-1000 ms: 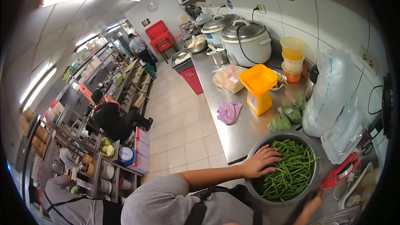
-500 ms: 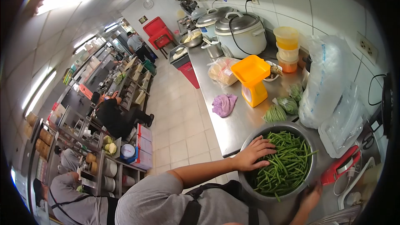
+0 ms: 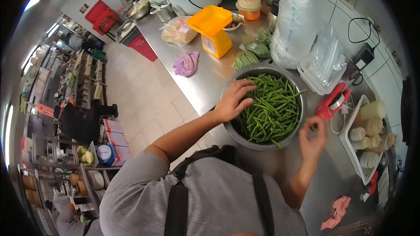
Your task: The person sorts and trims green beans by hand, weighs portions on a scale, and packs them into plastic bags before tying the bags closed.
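The green beans (image 3: 271,109) lay in a heap in my round grey metal bowl (image 3: 264,147), which stood on the steel counter (image 3: 332,161) right in front of me. They were long, thin and bright green, a little glossy where the light caught them, and darker down in the gaps. They crossed one another at all angles, most of them straight, some slightly bent. One poked out over the right rim, and another reached toward the near rim.

My left hand (image 3: 232,103) was at the left side of the bowl, its fingers loosely spread and uncurled over the edge of the heap. My right hand (image 3: 314,142) was just beside the right rim, thumb and forefinger pinched on a small green piece (image 3: 312,125), too blurred for me to tell its shape.

Beyond the far rim sat bagged greens (image 3: 257,50), with an orange scale (image 3: 217,46) farther left. A red-handled tool (image 3: 331,103) lay to the right of the bowl.
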Available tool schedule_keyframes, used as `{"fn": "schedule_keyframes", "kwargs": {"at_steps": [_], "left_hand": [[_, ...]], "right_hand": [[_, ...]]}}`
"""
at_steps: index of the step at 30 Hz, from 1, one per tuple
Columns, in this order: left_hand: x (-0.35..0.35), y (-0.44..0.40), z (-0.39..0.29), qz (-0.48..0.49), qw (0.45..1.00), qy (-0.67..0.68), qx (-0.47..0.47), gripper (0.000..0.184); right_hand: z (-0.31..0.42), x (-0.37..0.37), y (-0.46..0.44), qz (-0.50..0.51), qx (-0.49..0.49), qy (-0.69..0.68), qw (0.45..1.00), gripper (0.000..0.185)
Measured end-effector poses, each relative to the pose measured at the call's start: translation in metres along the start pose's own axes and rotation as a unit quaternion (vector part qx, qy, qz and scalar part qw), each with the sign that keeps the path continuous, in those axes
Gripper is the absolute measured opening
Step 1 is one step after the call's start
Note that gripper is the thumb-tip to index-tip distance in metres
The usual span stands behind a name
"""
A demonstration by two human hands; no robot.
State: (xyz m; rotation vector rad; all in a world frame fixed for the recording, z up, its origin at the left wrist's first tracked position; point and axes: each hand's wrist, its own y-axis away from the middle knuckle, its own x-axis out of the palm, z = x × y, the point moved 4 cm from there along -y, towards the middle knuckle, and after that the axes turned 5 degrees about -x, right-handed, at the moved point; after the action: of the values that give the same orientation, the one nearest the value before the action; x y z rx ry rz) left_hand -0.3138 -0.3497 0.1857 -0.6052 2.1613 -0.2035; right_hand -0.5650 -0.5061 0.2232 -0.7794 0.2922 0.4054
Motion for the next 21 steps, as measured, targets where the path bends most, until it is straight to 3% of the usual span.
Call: {"fn": "schedule_keyframes", "kwargs": {"at_steps": [2,3,5,7,10,12,15,16,18,21], "left_hand": [[-0.002,0.002,0.003,-0.019,0.999,0.041,-0.007,0.037],[-0.005,0.003,0.008,-0.032,0.997,0.075,-0.013,0.036],[-0.017,0.002,0.018,-0.081,0.988,0.129,-0.025,0.032],[-0.040,0.001,0.050,-0.118,0.989,0.089,-0.031,0.033],[-0.094,0.001,0.146,-0.141,0.988,-0.034,-0.052,0.040],[-0.130,0.004,0.231,-0.120,0.977,-0.132,-0.113,0.045],[-0.151,0.028,0.295,-0.097,0.910,-0.325,-0.239,0.046],[-0.141,0.038,0.314,-0.123,0.918,-0.329,-0.185,0.046],[-0.143,0.032,0.330,-0.041,0.981,-0.167,-0.086,0.042],[-0.140,0.039,0.309,0.049,0.996,0.006,-0.077,0.032]], "right_hand": [[0.041,0.028,-0.011,0.075,-0.060,-0.010,0.995,0.018],[0.045,0.046,-0.011,0.157,-0.046,-0.005,0.987,0.017],[0.053,0.062,-0.010,0.220,-0.087,0.077,0.968,0.018],[0.058,0.073,-0.009,0.263,-0.080,0.123,0.954,0.021],[0.075,0.072,-0.018,0.230,-0.056,0.140,0.962,0.022],[0.096,0.082,-0.025,0.199,-0.033,0.169,0.965,0.023],[0.135,0.122,-0.035,0.119,-0.005,0.173,0.978,0.024],[0.147,0.148,-0.035,0.118,0.001,0.106,0.987,0.024],[0.173,0.208,-0.035,0.114,0.013,-0.028,0.993,0.024],[0.169,0.324,-0.037,0.203,0.084,-0.103,0.970,0.021]]}}
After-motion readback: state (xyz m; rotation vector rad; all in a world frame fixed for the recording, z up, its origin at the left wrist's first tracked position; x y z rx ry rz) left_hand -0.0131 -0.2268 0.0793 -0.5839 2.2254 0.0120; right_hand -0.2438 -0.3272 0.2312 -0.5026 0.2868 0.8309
